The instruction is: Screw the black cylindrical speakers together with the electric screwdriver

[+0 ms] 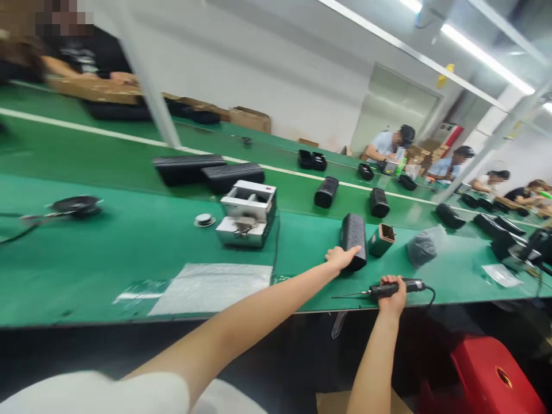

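My left hand (pixel 342 259) grips the near end of a black speaker-like case (pixel 353 230) with a textured face, its thumb laid across that face. In my right hand (pixel 393 293) is a black electric screwdriver (pixel 411 285), fingers wrapped round its body. The long thin bit points left, low over the table's front edge, and a cord trails from the other end. Just right of the case stands a green open-topped box (pixel 382 240). A dark object in a clear plastic bag (pixel 423 247) lies further right.
A silver tape-dispenser-like machine (pixel 248 215) and a small white spool (pixel 204 220) stand left of my hands. A white foam sheet (pixel 211 287) lies at the front. Several black cases (pixel 326 192) sit on the conveyor belt behind. A red stool (pixel 495 374) is below right. Other people work across the line.
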Motion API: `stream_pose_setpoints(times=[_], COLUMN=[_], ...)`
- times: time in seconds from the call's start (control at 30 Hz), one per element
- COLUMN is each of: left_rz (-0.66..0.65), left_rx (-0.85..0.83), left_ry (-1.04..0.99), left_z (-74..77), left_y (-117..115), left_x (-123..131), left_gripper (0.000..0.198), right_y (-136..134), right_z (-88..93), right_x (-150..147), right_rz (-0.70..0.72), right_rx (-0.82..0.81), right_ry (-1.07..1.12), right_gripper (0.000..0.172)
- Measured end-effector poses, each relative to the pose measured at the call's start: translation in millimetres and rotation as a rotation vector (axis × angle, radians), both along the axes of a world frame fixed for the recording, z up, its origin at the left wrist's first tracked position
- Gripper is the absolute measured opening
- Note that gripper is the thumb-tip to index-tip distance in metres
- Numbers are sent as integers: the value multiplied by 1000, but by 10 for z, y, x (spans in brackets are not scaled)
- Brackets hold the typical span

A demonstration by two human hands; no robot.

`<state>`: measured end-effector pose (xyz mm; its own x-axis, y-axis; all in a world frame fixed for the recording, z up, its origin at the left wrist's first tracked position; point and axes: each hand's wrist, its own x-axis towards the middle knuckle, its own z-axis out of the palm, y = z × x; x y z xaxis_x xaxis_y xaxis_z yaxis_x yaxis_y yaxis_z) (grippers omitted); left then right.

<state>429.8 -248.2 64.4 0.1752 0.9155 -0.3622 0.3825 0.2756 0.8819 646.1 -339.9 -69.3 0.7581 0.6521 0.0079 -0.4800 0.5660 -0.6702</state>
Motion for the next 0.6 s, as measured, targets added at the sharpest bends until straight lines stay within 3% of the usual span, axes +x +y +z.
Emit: stream_pose_setpoints(times=[0.17,0.23,0.3,0.37,0.43,0.53,0.6], left_rz=[66,22,-100,-260,-345,-156,-6], left_rx=[67,136,246,414,614,822,832], left_ry=[90,85,40,-40,-104,-37,93], left_z=[58,116,215,358,554,912,1112], left_y=[-78,-186,-275,-234,25,796,1408], left_x=[114,35,-211,-670,-1319,-2427,-3071], left_gripper=[63,73,85,88,79,61,52], right_y=[34,8,-42,-101,-152,-185,-174], right_z=[34,52,78,106,128,162,196], right_x=[168,204,219,217,209,200,195], right_rz=[49,56,54,48,39,15,-5], right_rx=[3,2,-1,-7,-19,-56,-93], right_ry=[0,2,2,3,9,29,43], right_gripper=[33,31,30,28,28,33,35])
